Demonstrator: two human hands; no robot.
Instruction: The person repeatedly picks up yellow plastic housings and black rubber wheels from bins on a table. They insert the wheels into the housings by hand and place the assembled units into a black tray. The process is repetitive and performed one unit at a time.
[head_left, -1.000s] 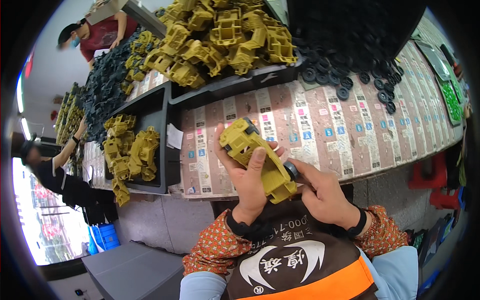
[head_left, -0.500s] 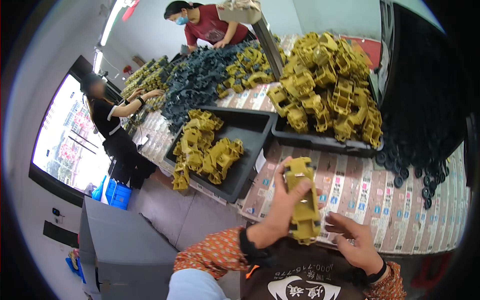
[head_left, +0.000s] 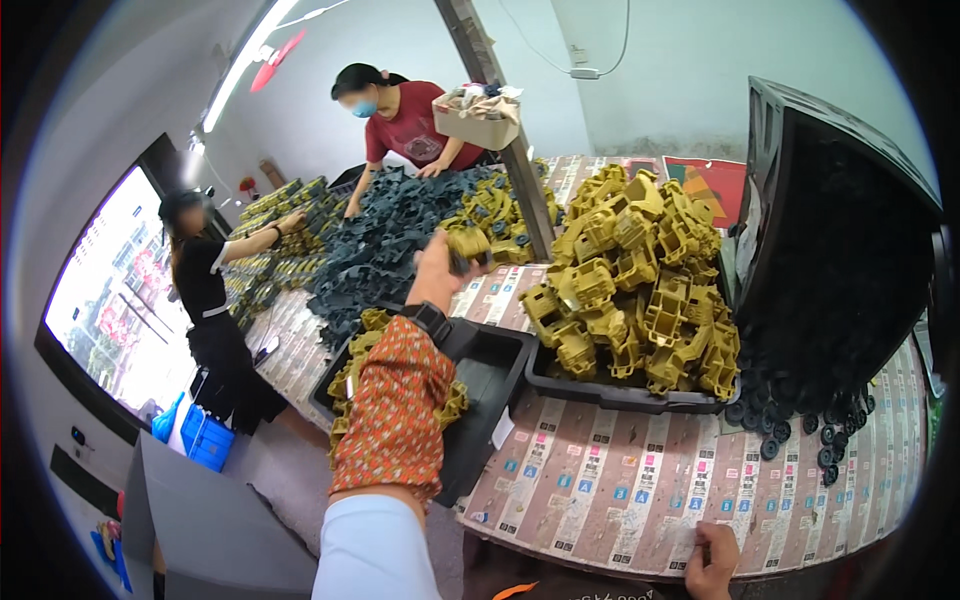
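Note:
My left hand (head_left: 436, 272) reaches far forward over the table, closed around a yellow plastic toy car body (head_left: 467, 243) with dark parts at its lower edge. It hovers by a loose heap of yellow toy car bodies (head_left: 512, 247) with dark wheels, beside a pile of dark grey plastic parts (head_left: 385, 235). Beneath my left forearm, a black tray (head_left: 487, 385) holds several yellow bodies, partly hidden by my sleeve. My right hand (head_left: 713, 562) rests at the near table edge, fingers curled in, with nothing visible in them.
A second black tray (head_left: 625, 397) is heaped with yellow bodies (head_left: 640, 285). Black wheels (head_left: 775, 430) spill from a large tipped black crate (head_left: 840, 250) at right. A post (head_left: 525, 190) rises from the table. Two people work across it, one in a red shirt (head_left: 405, 135), one in black (head_left: 205, 290).
My left hand has carried the yellow toy car body from near my body forward and left to the far heap. My right hand has lowered to the table edge and curled. The view has tilted up.

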